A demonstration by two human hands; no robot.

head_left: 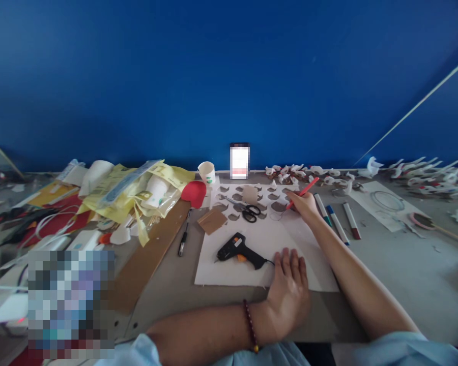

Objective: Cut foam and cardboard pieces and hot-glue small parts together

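Note:
My right hand [301, 202] is closed around a red pen [307, 189], its lower end down at the white sheet [221, 272]. Thin curved lines show on the paper by the pen's lower end. Flat on the sheet's near edge lies my left hand [290, 292], fingers stretched out and holding nothing. Just left of those fingers rests a black glue gun [238, 249]. Scissors with black handles [248, 211] lie farther up the paper among several small cut grey-and-white curved pieces [278, 206]. A brown cardboard piece [212, 220] sits at the sheet's left side.
Three markers [338, 223] lie right of the sheet, and a black pen [183, 234] lies left. A paper cup [206, 173] and a lit phone [239, 161] stand at the back wall. Yellow packaging [118, 190] and clutter fill the left; white paper shapes [427, 175] line the back right.

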